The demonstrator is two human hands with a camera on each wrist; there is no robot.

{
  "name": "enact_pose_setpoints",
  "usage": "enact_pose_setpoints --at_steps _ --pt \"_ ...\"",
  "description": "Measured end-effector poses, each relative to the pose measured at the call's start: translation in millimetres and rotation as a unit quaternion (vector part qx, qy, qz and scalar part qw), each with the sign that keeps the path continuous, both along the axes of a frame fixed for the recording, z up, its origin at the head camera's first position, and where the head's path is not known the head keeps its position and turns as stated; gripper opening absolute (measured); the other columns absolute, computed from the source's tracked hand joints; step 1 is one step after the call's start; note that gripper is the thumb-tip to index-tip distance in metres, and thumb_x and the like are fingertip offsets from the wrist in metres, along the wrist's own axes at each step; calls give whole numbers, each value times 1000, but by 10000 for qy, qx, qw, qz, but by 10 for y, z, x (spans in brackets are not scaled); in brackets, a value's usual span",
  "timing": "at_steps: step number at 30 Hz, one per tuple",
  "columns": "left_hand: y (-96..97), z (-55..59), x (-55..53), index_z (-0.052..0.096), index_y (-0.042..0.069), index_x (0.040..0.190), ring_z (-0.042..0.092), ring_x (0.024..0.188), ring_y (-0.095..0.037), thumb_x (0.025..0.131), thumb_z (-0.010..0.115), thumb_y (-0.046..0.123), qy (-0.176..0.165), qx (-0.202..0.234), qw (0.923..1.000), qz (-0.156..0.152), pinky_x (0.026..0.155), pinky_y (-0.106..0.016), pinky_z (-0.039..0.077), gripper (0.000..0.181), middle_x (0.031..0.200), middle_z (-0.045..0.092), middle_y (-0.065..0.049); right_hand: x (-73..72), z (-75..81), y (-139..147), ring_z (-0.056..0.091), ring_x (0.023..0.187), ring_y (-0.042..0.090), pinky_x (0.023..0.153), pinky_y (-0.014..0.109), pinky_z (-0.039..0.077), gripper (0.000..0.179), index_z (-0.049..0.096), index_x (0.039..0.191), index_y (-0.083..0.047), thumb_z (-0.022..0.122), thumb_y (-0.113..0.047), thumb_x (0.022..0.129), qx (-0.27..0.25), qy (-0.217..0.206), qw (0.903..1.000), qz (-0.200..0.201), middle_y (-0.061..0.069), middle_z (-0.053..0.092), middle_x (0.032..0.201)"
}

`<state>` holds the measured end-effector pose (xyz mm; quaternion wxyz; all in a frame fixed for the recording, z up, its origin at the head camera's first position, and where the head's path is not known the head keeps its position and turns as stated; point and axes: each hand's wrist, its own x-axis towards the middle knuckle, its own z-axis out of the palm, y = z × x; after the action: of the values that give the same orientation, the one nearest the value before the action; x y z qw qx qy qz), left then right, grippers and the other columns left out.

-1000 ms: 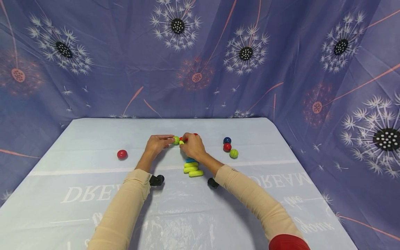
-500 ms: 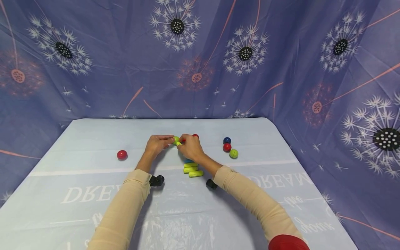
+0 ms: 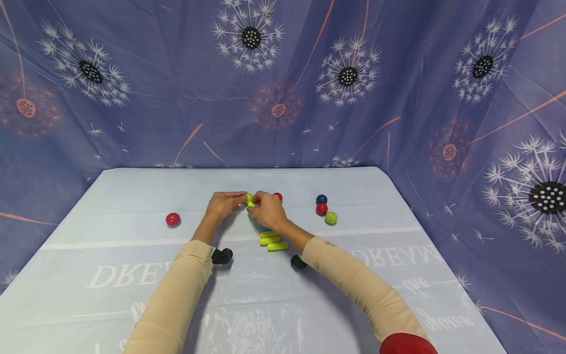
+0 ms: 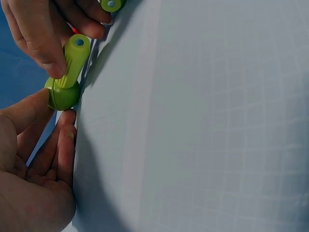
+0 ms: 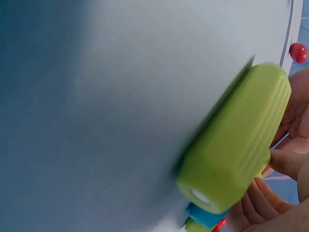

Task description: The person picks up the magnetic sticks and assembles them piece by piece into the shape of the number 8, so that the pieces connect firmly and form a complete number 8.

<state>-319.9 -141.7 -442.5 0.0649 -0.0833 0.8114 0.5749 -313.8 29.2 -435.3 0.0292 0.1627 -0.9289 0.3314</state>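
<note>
Right hand (image 3: 268, 211): shifted slightly toward 8 o'clock since a second ago, carrying a yellow-green stick (image 3: 250, 204) to the green ball (image 3: 249, 197); the left hand (image 3: 224, 203) and ball show little change.
Right fingers: closed in a pinch on the stick.
Left fingers: thumb and fingertips narrowed to the ball's width, holding it.
Green ball: on the far part of the desk (image 3: 132, 196), at 2 o'clock from the left hand, stick at its 6 o'clock.
Slip risk: an off-center push could roll the ball from the left fingers, or slide the stick's end off the round face.
Row of sticks (image 3: 269, 240): at 6 o'clock from the right hand; a lowered right wrist could knock it askew.
Left-wrist view: reveals the stick's blue-dotted end and its other end at the ball, largely screened from the head view; joined or merely touching, one cannot tell.
Right-wrist view: a large green stick (image 5: 234, 137) hides most of the meeting point, yet a blue piece (image 5: 207, 215) shows past its 7 o'clock end.
Head view: alone takes in the blue ball (image 3: 321, 199), 3 o'clock from the right hand.
</note>
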Motion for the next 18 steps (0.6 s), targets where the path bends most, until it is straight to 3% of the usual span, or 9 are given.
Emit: enact_pose_setpoints --at_steps 18 --pt "3 3 -12 73 19 127 65 117 -29 95 72 34 -31 61 10000 10 107 -43 44 36 141 63 -6 47 37 -27 71 85 15 76 31 54 38 71 112 -6 82 -30 85 22 -398 9992 9 6 77 104"
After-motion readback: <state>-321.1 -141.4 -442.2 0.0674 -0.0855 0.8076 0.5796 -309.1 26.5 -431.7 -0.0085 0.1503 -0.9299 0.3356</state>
